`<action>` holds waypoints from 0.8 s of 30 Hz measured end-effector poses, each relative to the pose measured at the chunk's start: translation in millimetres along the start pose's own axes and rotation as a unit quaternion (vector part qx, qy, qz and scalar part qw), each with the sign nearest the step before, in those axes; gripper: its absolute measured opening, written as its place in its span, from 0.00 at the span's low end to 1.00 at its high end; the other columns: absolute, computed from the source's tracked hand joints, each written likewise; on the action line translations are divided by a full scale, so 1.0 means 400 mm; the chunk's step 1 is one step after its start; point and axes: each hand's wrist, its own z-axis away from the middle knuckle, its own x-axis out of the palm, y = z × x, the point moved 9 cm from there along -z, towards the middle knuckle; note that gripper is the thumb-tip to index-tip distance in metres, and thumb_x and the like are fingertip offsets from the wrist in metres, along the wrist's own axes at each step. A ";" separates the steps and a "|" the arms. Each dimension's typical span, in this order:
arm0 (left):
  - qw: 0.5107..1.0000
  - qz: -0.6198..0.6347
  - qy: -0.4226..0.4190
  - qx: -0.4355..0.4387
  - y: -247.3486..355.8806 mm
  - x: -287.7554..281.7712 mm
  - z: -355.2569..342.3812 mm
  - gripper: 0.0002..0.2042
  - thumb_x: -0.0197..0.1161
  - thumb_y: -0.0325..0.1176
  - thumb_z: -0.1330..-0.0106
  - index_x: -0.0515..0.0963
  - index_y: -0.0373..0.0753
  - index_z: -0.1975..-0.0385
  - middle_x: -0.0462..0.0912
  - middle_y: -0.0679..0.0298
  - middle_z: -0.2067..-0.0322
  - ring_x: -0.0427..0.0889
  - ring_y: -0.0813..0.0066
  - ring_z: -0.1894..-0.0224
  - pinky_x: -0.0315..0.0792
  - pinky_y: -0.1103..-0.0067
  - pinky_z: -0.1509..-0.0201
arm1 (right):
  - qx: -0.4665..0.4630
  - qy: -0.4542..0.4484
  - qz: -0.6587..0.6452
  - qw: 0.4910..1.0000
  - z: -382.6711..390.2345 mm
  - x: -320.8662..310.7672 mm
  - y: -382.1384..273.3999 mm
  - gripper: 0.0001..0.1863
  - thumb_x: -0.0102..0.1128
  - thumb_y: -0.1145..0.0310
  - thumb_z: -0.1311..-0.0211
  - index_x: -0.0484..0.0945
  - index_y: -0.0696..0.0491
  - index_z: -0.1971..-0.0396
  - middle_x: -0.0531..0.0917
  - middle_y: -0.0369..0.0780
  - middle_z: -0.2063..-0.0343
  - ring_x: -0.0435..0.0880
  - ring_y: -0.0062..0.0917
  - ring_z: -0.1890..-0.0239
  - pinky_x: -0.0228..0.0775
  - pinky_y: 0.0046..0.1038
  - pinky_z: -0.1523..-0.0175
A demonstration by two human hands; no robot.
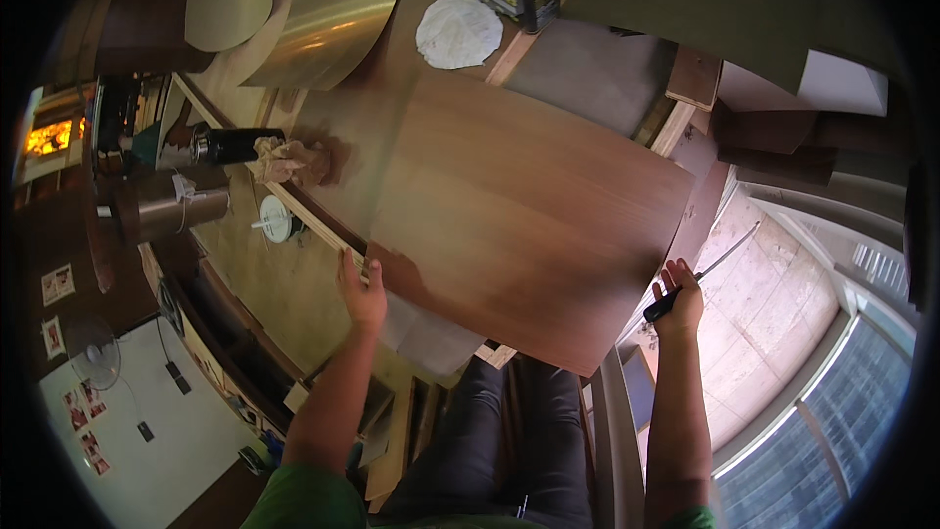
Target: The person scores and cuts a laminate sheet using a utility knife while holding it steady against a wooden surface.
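Big brown wooden board (pixel 529 225) lies flat across the workbench (pixel 264 284). Left hand (pixel 362 292) grips its near-left edge, right hand (pixel 680 302) at the right corner is closed around a black-handled screwdriver (pixel 697 276). White disc (pixel 458 31) beyond.

Counting what's sitting here: one big brown wood panel (pixel 529 225), one black-handled screwdriver (pixel 697 279), two metal cylinders (pixel 176 211), one round white disc (pixel 458 31), one crumpled rag (pixel 284 159), one small white cup (pixel 276 219).
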 end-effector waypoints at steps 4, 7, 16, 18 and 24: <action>0.988 0.054 -0.117 -0.085 -0.053 0.067 -0.066 0.30 0.58 0.51 0.25 0.72 0.29 0.36 0.76 0.43 0.37 0.73 0.47 0.35 0.66 0.62 0.29 | 0.021 0.017 0.042 0.999 -0.006 0.006 0.046 0.19 0.60 0.56 0.27 0.76 0.51 0.45 0.81 0.37 0.49 0.77 0.27 0.45 0.69 0.33 0.43; 0.982 0.108 -0.137 -0.074 -0.123 0.088 -0.080 0.28 0.58 0.51 0.25 0.76 0.29 0.40 0.83 0.47 0.45 0.80 0.54 0.42 0.71 0.67 0.35 | 0.044 -0.062 0.000 0.997 -0.049 0.017 0.103 0.14 0.59 0.57 0.26 0.78 0.51 0.52 0.82 0.37 0.59 0.81 0.29 0.55 0.74 0.33 0.52; 0.976 0.179 -0.059 -0.113 -0.203 0.023 0.065 0.21 0.64 0.44 0.26 0.77 0.34 0.43 0.83 0.61 0.50 0.79 0.72 0.47 0.71 0.74 0.38 | 0.058 -0.039 -0.020 0.997 0.007 0.073 0.118 0.20 0.57 0.59 0.24 0.76 0.60 0.45 0.83 0.44 0.51 0.84 0.37 0.51 0.78 0.41 0.43; 0.962 0.180 -0.114 -0.172 -0.194 0.049 0.206 0.17 0.63 0.44 0.26 0.80 0.37 0.47 0.85 0.63 0.55 0.81 0.73 0.51 0.73 0.76 0.43 | 0.041 -0.025 -0.012 0.999 0.006 0.057 0.105 0.21 0.58 0.58 0.24 0.75 0.61 0.45 0.83 0.44 0.51 0.84 0.37 0.51 0.77 0.41 0.42; 0.755 0.374 -0.385 -0.377 0.081 0.202 0.622 0.21 0.60 0.46 0.24 0.76 0.36 0.44 0.87 0.56 0.54 0.86 0.69 0.53 0.79 0.74 0.47 | 0.025 0.030 0.040 0.998 0.068 0.065 0.074 0.22 0.58 0.59 0.24 0.75 0.64 0.45 0.83 0.45 0.51 0.84 0.37 0.51 0.77 0.40 0.42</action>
